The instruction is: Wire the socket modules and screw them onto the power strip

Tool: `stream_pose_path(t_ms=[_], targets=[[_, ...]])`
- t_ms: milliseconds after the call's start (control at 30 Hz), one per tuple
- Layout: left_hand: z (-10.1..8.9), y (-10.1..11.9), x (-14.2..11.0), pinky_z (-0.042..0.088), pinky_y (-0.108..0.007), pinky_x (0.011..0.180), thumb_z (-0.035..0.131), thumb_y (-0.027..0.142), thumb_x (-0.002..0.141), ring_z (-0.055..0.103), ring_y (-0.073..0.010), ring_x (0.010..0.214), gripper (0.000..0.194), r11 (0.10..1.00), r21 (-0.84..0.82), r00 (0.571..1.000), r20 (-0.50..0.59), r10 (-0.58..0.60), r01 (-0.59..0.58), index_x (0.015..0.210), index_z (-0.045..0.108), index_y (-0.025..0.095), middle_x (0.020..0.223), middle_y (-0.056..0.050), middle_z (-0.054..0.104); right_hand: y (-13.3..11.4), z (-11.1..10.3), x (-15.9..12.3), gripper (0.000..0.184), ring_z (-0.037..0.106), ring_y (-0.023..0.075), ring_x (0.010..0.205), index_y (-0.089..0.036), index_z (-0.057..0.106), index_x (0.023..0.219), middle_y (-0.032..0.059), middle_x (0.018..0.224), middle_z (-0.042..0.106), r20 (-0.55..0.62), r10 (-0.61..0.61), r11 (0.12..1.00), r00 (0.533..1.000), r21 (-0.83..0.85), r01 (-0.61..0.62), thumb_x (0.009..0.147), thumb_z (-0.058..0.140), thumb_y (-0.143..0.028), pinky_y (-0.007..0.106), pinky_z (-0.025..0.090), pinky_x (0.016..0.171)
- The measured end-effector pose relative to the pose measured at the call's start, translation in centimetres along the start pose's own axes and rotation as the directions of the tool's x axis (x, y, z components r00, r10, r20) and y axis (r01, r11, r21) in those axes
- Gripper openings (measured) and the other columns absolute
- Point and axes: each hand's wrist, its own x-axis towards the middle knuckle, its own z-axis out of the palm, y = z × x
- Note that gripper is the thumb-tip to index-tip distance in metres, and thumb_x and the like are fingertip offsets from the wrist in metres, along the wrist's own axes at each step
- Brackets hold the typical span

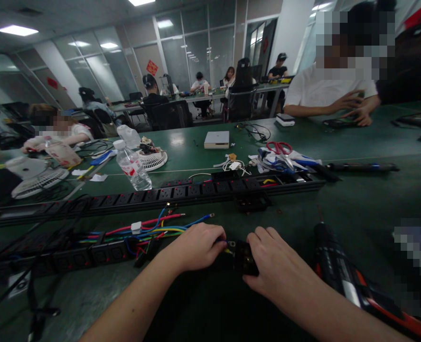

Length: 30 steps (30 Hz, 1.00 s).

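Observation:
My left hand is closed, pinching a wire end against a small black socket module on the green table. My right hand grips that module from the right. A bundle of coloured wires runs left from my left hand to an opened black power strip. Part of the module is hidden under my fingers.
A long black power strip lies across the table beyond my hands. An electric screwdriver rests at right. A water bottle, small fans, a white box and red scissors stand farther back. Other people sit around the tables.

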Motion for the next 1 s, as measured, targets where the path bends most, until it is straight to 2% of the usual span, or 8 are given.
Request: stream_pose_path(t_ms=[300, 567, 1000], targets=[[-0.33, 0.22, -0.09, 0.048, -0.033, 0.08, 0.047, 0.024, 0.091, 0.065, -0.0211, 0.089, 0.014, 1.0, -0.023, 0.999, 0.043, 0.003, -0.002, 0.097, 0.059, 0.02, 0.093, -0.004, 0.068, -0.28, -0.42, 0.07, 0.036, 0.048, 0.0301, 0.088, -0.009, 0.064, 0.088, 0.0091, 0.089, 0.052, 0.035, 0.014, 0.999, 0.999, 0.032, -0.015, 0.06, 0.087, -0.01, 0.042, 0.048, 0.076], [-0.22, 0.17, -0.28, 0.049, -0.035, 0.076, 0.049, 0.031, 0.09, 0.065, -0.0226, 0.087, 0.013, 1.0, -0.002, 0.998, 0.058, 0.001, -0.001, 0.097, 0.057, 0.023, 0.093, -0.003, 0.068, -0.29, -0.27, -0.17, 0.036, 0.047, 0.0289, 0.088, -0.01, 0.063, 0.086, 0.0082, 0.088, 0.052, 0.068, 0.004, 0.999, 0.998, 0.041, -0.007, 0.059, 0.087, -0.009, 0.04, 0.047, 0.075], [-0.71, 0.82, -0.45, 0.05, -0.036, 0.076, 0.047, 0.028, 0.088, 0.066, -0.0236, 0.089, 0.016, 0.999, 0.044, 0.992, 0.123, 0.003, -0.008, 0.101, 0.057, 0.023, 0.098, -0.004, 0.069, -0.41, -0.52, -0.13, 0.039, 0.047, 0.0282, 0.089, -0.01, 0.063, 0.089, 0.008, 0.09, 0.052, 0.121, 0.013, 0.998, 0.993, 0.063, -0.021, 0.059, 0.087, -0.01, 0.038, 0.046, 0.076]])
